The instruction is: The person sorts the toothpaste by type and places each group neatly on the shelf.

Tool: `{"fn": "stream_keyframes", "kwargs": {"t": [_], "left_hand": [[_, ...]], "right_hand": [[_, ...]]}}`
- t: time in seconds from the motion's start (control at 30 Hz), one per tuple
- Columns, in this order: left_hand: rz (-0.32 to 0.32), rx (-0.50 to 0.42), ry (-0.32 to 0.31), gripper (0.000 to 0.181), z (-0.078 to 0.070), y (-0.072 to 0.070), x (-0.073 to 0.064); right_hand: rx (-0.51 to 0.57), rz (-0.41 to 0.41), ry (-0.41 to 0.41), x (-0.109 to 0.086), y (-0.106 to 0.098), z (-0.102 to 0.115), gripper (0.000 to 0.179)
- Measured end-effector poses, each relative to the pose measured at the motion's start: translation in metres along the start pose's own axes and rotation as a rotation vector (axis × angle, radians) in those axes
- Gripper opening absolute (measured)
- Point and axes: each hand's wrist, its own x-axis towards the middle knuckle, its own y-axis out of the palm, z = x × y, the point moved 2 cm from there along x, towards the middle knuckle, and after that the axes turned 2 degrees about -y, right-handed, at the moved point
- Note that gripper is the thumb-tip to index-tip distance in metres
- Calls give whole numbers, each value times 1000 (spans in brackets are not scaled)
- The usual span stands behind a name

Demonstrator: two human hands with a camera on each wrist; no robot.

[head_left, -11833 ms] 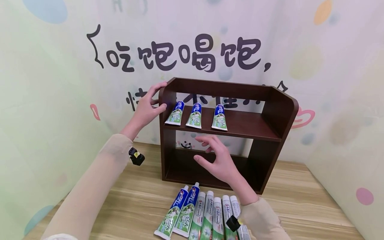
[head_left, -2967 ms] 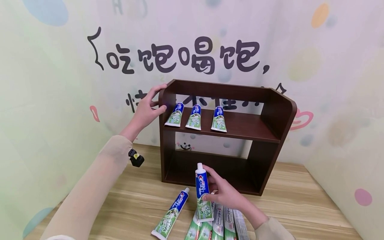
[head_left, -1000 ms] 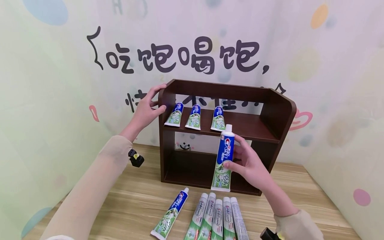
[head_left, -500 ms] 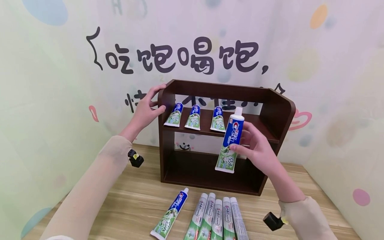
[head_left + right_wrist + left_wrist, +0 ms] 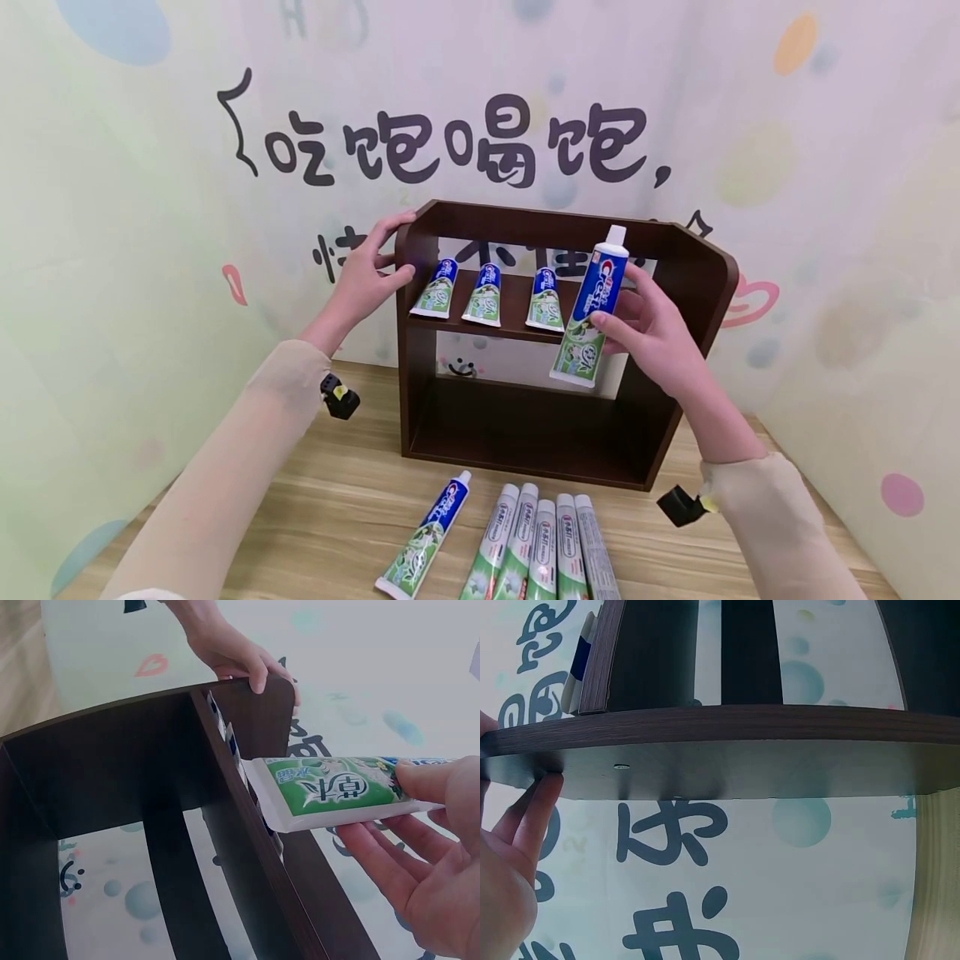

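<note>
My right hand (image 5: 660,337) holds a blue and green Crest toothpaste tube (image 5: 592,308) between thumb and fingers, its white cap up and tilted right. In the head view the tube overlaps the upper shelf's front edge; in the right wrist view its flat end (image 5: 274,795) is right at the shelf board. My left hand (image 5: 367,271) grips the upper left side of the dark brown shelf rack (image 5: 525,333), and its fingers (image 5: 536,817) show against the side panel. Matching tubes lie on the upper shelf: one tube (image 5: 437,289) at the left, another tube (image 5: 483,295) beside it, a third tube (image 5: 545,300) further right.
Another blue and green toothpaste tube (image 5: 426,533) lies on the wooden table (image 5: 322,500) before the rack. To its right several white and green toothpaste tubes (image 5: 543,550) lie side by side. A printed wall cloth (image 5: 300,50) hangs behind the rack.
My right hand has picked one Crest tube up from the table and raised it, up and right, to the upper shelf. My left hand stays on the rack.
</note>
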Motion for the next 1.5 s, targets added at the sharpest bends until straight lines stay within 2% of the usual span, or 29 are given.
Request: {"fn": "stream_keyframes", "kwargs": {"t": [0.3, 0.67, 0.73, 0.8, 0.9, 0.97, 1.27, 1.5], "left_hand": [[4, 1, -5, 62, 1, 0, -1], [3, -6, -9, 62, 2, 0, 0], [7, -5, -15, 62, -6, -1, -3], [5, -8, -16, 62, -6, -1, -3], [5, -3, -17, 62, -6, -1, -2], [0, -1, -10, 62, 2, 0, 1], [-2, -10, 6, 63, 1, 1, 0], [0, -6, 0, 63, 3, 1, 1]], "right_hand": [[35, -52, 76, 20, -10, -4, 71], [113, -145, 6, 45, -20, -18, 76], [110, -150, 10, 49, -20, -21, 77], [103, -153, 15, 53, -21, -24, 76], [95, -150, 27, 59, -22, -27, 75], [92, -141, 34, 62, -23, -29, 74], [111, -92, 73, 79, -26, -39, 67], [163, 12, 145, 85, -27, -51, 86]]}}
